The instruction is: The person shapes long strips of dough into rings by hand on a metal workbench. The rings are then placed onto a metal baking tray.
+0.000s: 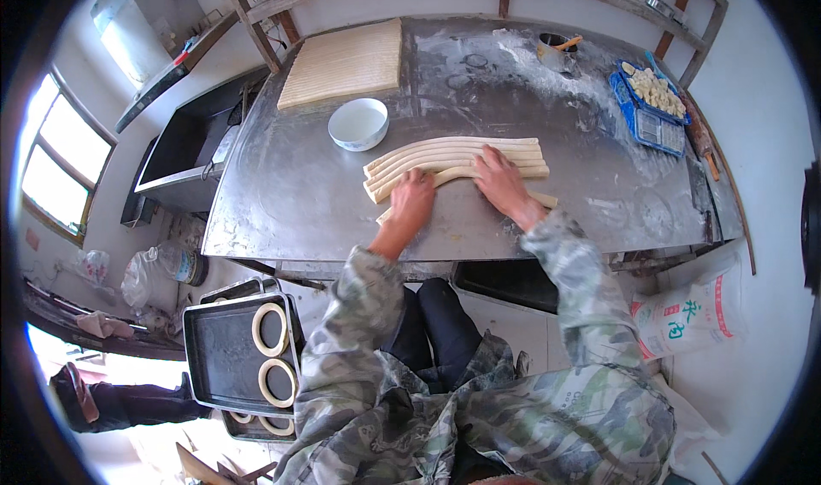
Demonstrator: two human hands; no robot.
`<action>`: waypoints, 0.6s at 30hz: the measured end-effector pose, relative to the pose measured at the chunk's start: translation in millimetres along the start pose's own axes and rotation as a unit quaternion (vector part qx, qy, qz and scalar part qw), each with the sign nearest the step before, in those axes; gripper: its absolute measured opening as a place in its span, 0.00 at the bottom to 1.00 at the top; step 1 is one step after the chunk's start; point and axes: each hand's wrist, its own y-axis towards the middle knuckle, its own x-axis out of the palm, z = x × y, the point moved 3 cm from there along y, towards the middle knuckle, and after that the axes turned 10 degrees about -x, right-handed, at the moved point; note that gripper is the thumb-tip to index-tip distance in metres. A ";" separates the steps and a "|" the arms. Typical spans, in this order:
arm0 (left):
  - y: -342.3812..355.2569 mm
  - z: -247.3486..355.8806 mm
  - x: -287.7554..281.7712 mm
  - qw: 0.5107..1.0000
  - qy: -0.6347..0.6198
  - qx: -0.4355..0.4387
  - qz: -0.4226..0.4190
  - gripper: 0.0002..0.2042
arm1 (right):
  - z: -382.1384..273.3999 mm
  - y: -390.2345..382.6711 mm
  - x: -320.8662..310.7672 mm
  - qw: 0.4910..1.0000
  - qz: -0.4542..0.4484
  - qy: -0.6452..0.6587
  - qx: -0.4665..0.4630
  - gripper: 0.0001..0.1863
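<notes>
On the steel table (256,220) lie several long pale dough strips (453,146) side by side, curving slightly. One separate strip (451,174) arches on their near side, its two ends angled toward the table's front. My left hand (412,201) grips this strip toward its left, fingers curled over it. My right hand (505,186) has its fingers bent onto the same strip farther right, touching the bundle. A white bowl (357,124) stands behind the bundle's left end. A flat sheet of ridged dough (340,62) lies at the table's back left.
At the back right stand a metal pot (556,56), blue trays with dough pieces (652,100) and a rolling pin (701,138). Dark trays with dough rings (227,340) sit low at left, near another person's leg (141,399). A white sack (684,314) lies low at right.
</notes>
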 end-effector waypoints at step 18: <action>-82.2 25.4 -73.8 0.983 -0.142 -0.041 -0.114 0.15 | -37.4 -84.2 -93.6 0.982 -0.023 0.139 0.128 0.12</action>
